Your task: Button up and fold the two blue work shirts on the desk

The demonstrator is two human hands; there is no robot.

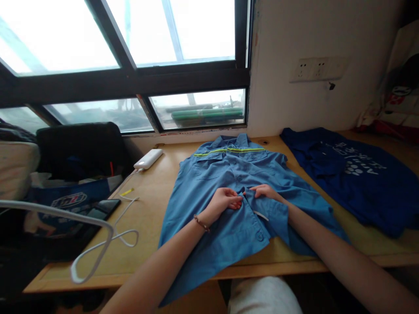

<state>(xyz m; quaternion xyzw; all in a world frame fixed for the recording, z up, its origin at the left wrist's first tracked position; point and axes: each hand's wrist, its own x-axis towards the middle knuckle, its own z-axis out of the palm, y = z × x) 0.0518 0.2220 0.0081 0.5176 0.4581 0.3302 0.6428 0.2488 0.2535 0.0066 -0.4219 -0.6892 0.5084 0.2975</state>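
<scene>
A light blue button-up shirt (203, 213) lies front up on the table, its collar toward the window and a yellow-green stripe across the chest. My left hand (225, 200) pinches the front edge of the shirt near the middle of the placket. Close beside it, my right hand (266, 192) grips the other front edge, and its fingers are partly hidden by the cloth. Below the hands the two front panels part, and a button (259, 236) shows near the hem. The lower left corner of the shirt hangs over the table's front edge.
A dark blue shirt (356, 179) with white print lies at the right of the wooden table (157, 183). To the left are a white power bank (148, 159), a looping white cable (109, 237) and a dark phone (109, 207). Behind stand the window and a wall socket (319, 69).
</scene>
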